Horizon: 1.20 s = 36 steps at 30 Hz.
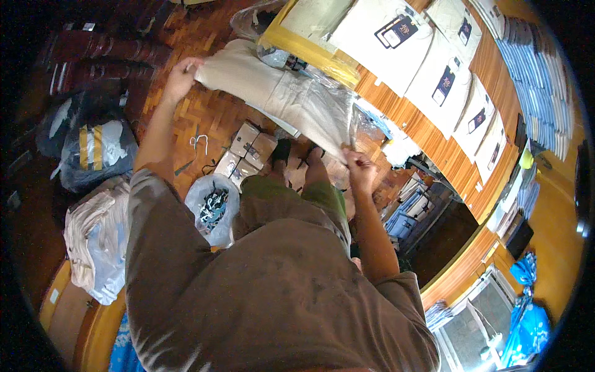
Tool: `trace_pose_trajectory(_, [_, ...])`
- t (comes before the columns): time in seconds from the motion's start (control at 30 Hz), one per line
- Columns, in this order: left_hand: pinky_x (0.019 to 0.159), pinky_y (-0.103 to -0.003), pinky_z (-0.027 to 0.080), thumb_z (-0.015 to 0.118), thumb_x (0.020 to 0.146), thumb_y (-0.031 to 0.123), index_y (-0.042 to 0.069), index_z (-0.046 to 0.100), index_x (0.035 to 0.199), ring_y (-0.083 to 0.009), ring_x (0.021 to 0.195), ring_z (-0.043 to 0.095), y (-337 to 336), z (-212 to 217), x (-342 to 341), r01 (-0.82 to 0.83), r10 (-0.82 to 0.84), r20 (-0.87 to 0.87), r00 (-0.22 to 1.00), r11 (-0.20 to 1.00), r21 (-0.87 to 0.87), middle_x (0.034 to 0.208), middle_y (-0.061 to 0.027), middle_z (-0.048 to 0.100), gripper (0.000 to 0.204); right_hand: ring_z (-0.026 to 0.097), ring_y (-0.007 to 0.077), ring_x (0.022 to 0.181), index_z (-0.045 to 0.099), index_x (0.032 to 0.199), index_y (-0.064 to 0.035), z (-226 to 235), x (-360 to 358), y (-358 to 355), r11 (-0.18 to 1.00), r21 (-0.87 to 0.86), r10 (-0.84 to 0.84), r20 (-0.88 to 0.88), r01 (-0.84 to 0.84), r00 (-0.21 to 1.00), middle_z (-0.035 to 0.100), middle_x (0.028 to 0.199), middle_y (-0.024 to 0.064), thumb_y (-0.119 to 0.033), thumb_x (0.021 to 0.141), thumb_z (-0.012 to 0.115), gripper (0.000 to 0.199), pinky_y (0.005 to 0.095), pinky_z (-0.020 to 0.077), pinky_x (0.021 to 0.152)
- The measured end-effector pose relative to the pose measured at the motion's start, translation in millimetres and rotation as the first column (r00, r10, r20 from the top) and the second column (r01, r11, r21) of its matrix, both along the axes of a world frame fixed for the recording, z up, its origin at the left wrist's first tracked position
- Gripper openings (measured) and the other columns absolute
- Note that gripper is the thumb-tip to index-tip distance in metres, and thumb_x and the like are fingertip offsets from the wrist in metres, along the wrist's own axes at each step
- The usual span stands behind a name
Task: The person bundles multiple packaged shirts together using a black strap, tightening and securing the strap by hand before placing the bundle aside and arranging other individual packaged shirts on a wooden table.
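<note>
A light beige garment (273,93) is stretched out in front of me above the floor; what kind of garment it is I cannot tell. My left hand (182,79) pinches its far left end with the arm reaching out. At the near right end, my right hand (361,170) has its fingers closed on a corner of the cloth. The garment slants down from left to right between them, and part of its right half looks shiny. Below it, my feet stand among folded, wrapped garments (249,146).
On my right runs a wooden table (427,133) bearing folded white garments (446,93) with dark tags. Stacked blue garments (536,80) lie beyond. A pale, bag-lined bin (214,230) of small dark and white pieces stands left of my legs. Plastic-wrapped bundles (102,149) sit farther left.
</note>
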<state>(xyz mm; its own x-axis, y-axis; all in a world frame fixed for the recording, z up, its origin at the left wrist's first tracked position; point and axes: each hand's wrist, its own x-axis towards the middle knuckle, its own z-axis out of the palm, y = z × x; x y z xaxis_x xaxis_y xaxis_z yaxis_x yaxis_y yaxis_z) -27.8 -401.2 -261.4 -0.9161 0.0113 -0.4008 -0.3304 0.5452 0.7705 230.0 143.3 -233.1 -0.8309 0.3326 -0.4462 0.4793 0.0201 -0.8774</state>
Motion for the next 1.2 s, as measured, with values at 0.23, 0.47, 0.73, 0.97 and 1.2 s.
trace_pose_trajectory(0.23, [0.077,-0.034,0.056,0.057,0.104,0.02,0.014,0.069,0.124,-0.0181,0.091,0.067,32.5,-76.3,89.7,-0.285,0.086,-0.385,0.919,0.82,-0.497,0.11,-0.0049,0.072,0.024,0.071,0.0188,0.087,0.069,0.125,0.0005,-64.3,76.8,-17.7,0.947,-0.07,0.313,0.409,-0.312,0.857,0.076,0.099,0.012,-0.038,0.103,0.065,0.044,0.034,0.0564,0.079])
trace_pose_trajectory(0.47, [0.081,-0.036,0.055,0.062,0.101,0.025,0.009,0.07,0.122,-0.0216,0.096,0.069,154.0,-90.2,291.4,0.186,-0.119,0.198,0.973,0.913,-0.363,0.109,-0.0097,0.074,0.028,0.071,0.0379,0.105,0.07,0.122,-0.0048,-5.3,125.0,54.1,0.554,0.403,0.656,0.327,-0.728,0.68,0.073,0.115,0.0209,-0.033,0.097,0.071,0.038,0.0453,0.0563,0.088])
trace_pose_trajectory(0.73, [0.085,-0.038,0.055,0.068,0.098,0.03,0.003,0.072,0.12,-0.0257,0.102,0.072,247.3,-74.8,310.3,0.2,-0.158,0.187,0.97,0.952,-0.233,0.108,-0.0152,0.076,0.035,0.072,0.0378,0.103,0.073,0.111,-0.002,116.2,70.5,193.9,0.704,0.538,0.475,0.128,-0.463,0.871,0.074,0.108,0.0197,-0.018,0.093,0.075,0.025,0.044,0.0569,0.089])
trace_pose_trajectory(0.97, [0.074,-0.029,0.056,0.061,0.105,0.02,0.002,0.069,0.12,-0.013,0.081,0.068,449.3,144.8,134.7,-0.029,0.037,-0.13,0.991,0.998,0.058,0.092,-0.006,0.074,0.025,0.074,0.0348,0.09,0.073,0.103,-0.0047,157.9,17.6,363.4,0.68,0.704,0.307,-0.019,-0.205,0.952,0.075,0.098,0.017,-0.011,0.091,0.072,0.013,0.0431,0.0597,0.076])
trace_pose_trajectory(1.2, [0.095,-0.038,0.055,0.07,0.097,0.021,0.004,0.07,0.113,-0.0259,0.108,0.07,576.4,111.5,159.2,-0.007,0.112,-0.47,0.875,0.975,0.221,0.114,-0.011,0.074,0.023,0.071,0.0407,0.101,0.072,0.117,-0.0034,116.6,-1.1,416.6,0.487,0.825,0.751,-0.228,-0.286,0.619,0.074,0.113,0.02,-0.02,0.098,0.07,0.025,0.0492,0.057,0.088])
